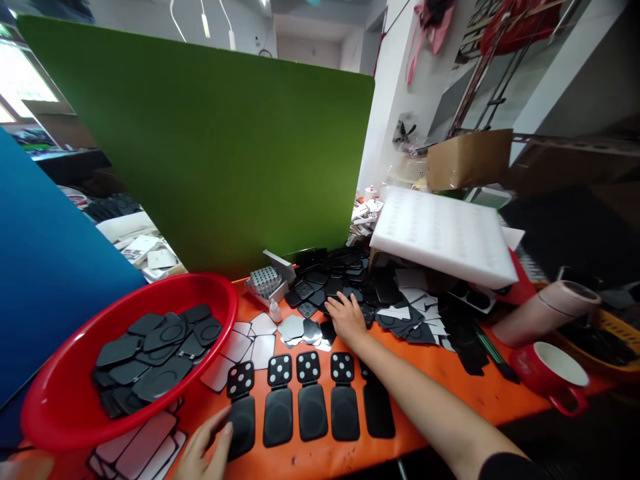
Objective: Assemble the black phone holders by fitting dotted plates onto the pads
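Evidently, five black units [313, 413] lie in a row on the worktop [320, 465], spaced presumably for separate access. At the leftmost unit [243, 433], the left hand [203, 450] has loosely bent fingers, perhaps steadying its edge; a grip cannot be confirmed. The right hand [347, 323] lies over the dark pile [316, 277], fingers extended, nothing visibly grasped. A red basin [227, 293] contains loose pads [167, 335].

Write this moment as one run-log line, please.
left hand: at leftmost hinged black pad in row; right hand: at black pad pile; red basin: black pads inside
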Available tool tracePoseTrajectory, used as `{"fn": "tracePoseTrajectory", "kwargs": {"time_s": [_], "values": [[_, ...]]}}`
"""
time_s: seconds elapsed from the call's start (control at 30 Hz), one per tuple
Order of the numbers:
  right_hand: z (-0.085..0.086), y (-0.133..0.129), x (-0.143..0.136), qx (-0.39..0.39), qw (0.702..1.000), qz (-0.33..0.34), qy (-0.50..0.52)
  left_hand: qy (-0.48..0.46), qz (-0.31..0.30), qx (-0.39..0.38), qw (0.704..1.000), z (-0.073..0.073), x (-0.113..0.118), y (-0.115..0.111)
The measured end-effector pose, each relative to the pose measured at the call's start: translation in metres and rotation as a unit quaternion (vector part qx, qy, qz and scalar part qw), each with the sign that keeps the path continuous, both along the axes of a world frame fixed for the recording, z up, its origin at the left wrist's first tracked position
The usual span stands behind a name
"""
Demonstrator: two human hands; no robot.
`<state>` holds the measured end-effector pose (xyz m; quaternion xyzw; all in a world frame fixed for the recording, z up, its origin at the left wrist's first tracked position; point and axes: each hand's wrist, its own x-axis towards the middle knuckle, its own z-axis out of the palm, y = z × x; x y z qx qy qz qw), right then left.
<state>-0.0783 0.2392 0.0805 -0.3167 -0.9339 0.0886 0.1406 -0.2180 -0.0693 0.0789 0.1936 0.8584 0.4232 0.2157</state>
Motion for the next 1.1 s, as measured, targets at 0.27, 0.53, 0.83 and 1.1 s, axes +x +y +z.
{"fn": "tracePoseTrajectory", "kwargs": {"time_s": [0.27,0.53,0.83,1.1], "values": [[0.020,-0.127,0.078,0.016,0.960,0.252,0.125,-0.535,-0.101,0.237,0.804,0.040,0.074,0.074],[0.048,-0.104,0.079,-0.469,0.846,0.049,0.251,-0.462,-0.212,0.141,0.849,0.053,0.091,0.074],[0.067,-0.107,0.069,-0.464,0.863,0.061,0.190,-0.371,-0.209,0.123,0.896,0.043,0.094,0.065],[0.068,-0.100,0.069,-0.514,0.824,0.094,0.220,-0.377,-0.215,0.111,0.894,0.056,0.097,0.071]]}}
